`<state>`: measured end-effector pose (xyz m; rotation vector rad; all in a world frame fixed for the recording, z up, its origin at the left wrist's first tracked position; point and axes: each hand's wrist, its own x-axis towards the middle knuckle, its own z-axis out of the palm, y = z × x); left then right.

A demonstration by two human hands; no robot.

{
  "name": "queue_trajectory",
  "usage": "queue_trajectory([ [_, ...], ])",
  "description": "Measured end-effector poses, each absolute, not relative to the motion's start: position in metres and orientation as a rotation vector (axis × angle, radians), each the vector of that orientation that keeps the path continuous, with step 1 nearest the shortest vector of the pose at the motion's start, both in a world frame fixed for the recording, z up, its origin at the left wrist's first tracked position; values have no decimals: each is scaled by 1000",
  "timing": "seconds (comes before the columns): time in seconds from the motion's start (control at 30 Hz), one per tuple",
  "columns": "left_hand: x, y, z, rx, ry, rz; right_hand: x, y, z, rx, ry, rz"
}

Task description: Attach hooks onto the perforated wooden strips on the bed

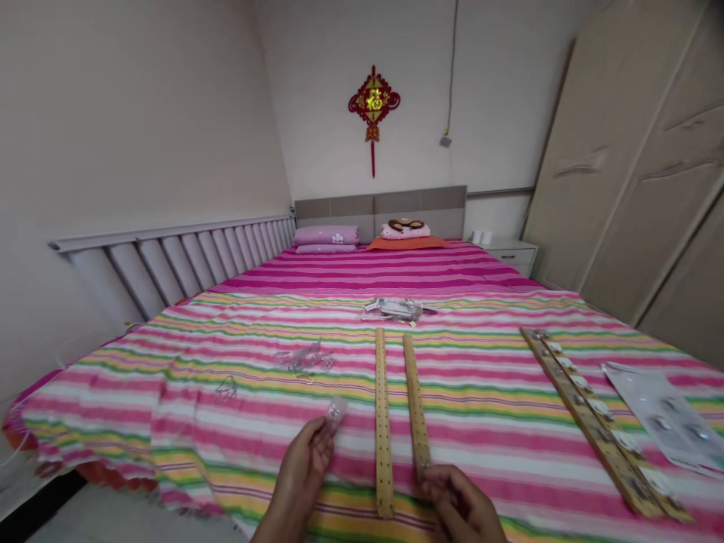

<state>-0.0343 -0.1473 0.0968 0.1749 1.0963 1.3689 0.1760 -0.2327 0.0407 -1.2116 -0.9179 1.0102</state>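
Head view: the left hand (305, 461) is pinching one clear packet (335, 411); the right hand (464, 507) is curling at the near end of the right wooden strip (417, 400); whether it is gripping anything, I cannot tell. This and the left wooden strip (383, 422), two altogether, are lying mostly bare at centre, seemingly unfinished. Farther right, one fitted board (577, 415) is carrying about six white discs (627, 442), looking largely done.
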Motion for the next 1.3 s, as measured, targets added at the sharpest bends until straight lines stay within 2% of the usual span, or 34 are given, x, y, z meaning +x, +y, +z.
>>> queue_trajectory([
  [0.2,22,-178,106,162,967,1127,176,-231,57,-1205,-1144,924],
  [0.57,44,-206,107,80,798,839,200,-230,67,-1075,-987,1057],
  [0.97,49,-213,102,279,965,903,202,-246,78,-1001,-1694,86],
  [1.17,52,-215,104,353,1002,879,207,-250,72,-1027,-1832,-124],
  [1.3,51,-211,103,503,1043,862,203,-246,72,-1093,-1687,-22],
])
